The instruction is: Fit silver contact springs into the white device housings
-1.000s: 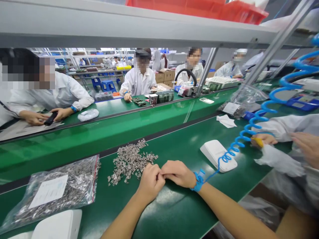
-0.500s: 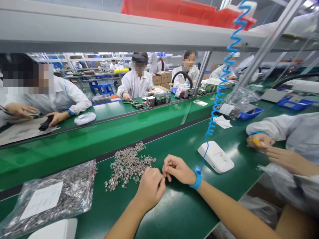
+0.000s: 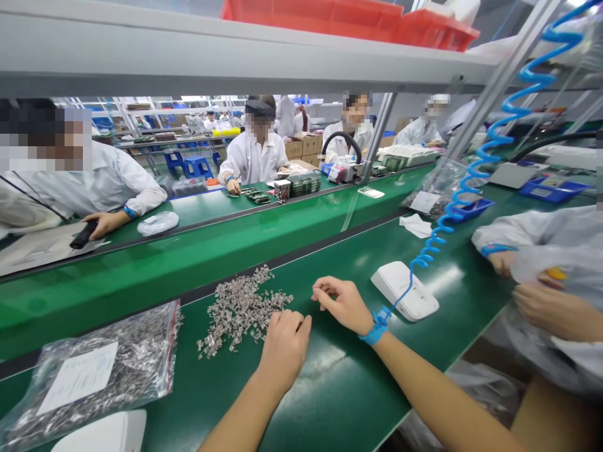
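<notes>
A loose pile of small shiny metal pieces (image 3: 242,307) lies on the green bench. My left hand (image 3: 284,348) is at the pile's right edge, back upward, with its fingers curled and their tips hidden. To the right of it, a little above the bench, my right hand (image 3: 346,306) has its thumb and forefinger pinched together; anything between them is too small to make out. A blue wrist strap (image 3: 375,329) with a coiled cord circles my right wrist. Left of the pile lies a clear zip bag (image 3: 136,351) filled with similar metal pieces and bearing a white label.
White plastic devices stand on the bench (image 3: 325,408), one right of my hands (image 3: 407,292), one at the lower left (image 3: 103,433). The coiled blue cord (image 3: 490,144) crosses the right side. A co-worker's hands (image 3: 551,301) work at far right. A green divider (image 3: 198,263) runs behind.
My hands were together and are now apart; the right rose slightly, while the left shifted a little toward the pile. The coiled cord swung right. The right-hand co-worker's hands moved.
</notes>
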Demonstrator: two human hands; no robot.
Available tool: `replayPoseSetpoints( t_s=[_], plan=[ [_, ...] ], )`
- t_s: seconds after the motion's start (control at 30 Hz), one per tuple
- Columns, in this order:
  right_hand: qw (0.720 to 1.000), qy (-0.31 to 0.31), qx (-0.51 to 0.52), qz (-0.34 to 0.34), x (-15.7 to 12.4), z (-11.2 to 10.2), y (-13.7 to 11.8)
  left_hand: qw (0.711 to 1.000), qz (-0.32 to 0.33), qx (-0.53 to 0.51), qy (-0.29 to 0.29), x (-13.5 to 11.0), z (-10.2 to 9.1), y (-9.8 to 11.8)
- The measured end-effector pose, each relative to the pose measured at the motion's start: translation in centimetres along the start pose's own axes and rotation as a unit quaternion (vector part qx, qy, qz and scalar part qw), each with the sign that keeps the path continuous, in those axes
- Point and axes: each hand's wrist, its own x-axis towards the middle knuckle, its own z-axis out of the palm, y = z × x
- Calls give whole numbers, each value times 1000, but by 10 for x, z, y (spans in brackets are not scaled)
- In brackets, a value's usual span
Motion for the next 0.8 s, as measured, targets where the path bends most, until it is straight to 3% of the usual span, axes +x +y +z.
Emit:
replayPoseSetpoints(
  t_s=[0.1,0.23,0.3,0.37,0.43,0.5,0.57,0.6,0.67,0.8],
  plan=[
    [995,27,-81,-55,3,-1,2,998,26,36,-35,-2,3,3],
    [977,12,-166,-133,7,-7,2,993,5,64,-102,-1,3,7],
    [972,19,-195,-129,2,-20,3,990,-15,76,-115,0,2,8],
    [962,74,-245,-94,-10,-42,8,989,-25,93,-115,0,1,10],
    [922,178,-341,-33,-28,-70,15,987,-33,114,-105,-1,1,11],
    [841,264,-468,58,-46,-97,22,986,-38,134,-88,-3,0,12],
    [790,272,-532,139,-59,-115,27,987,-31,146,-66,-3,-2,12],
    [783,260,-541,162,-64,-117,27,988,-18,146,-54,-3,-3,13],
    [805,222,-525,165,-71,-109,23,991,22,125,-41,-2,-9,14],
    [920,101,-369,84,-76,-62,-7,988,134,24,-69,-2,-21,19]
  ],
)
